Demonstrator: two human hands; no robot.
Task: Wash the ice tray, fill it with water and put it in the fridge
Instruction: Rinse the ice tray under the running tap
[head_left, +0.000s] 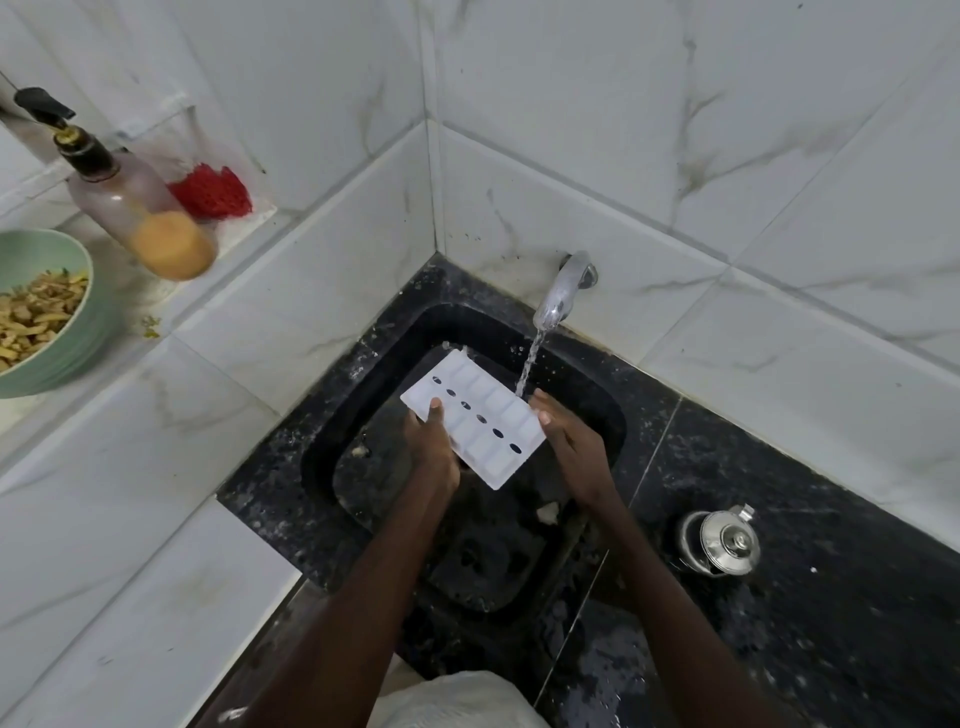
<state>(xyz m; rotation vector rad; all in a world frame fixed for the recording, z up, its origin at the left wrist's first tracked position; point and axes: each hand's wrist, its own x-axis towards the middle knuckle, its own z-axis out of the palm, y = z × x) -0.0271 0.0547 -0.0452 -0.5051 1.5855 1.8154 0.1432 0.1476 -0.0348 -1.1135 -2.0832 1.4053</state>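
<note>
At far left, on a pale raised surface (156, 415), sits a green bowl (85, 332) of food scraps. Beside it is a pump bottle (140, 213) with orange liquid at its bottom, and behind that a red mesh scrubber (210, 192), within reach for washing.

In the middle is a black sink (332, 436). Over it, the left hand (434, 447) grips the near left edge of a white ice tray (475, 418), thumb on top and fingers curled under. The tray is held tilted, probably so the water runs across it and drains into the sink. A stream of water (530, 364) falls from a wall tap (561, 291) onto the tray's right edge. There the right hand (569, 441) holds the tray, thumb pressed on its rim.

To the right, a steel lidded pot (724, 543) stands on the dark stone surface (831, 597), well apart from the hands. Nothing blocks the tray.
</note>
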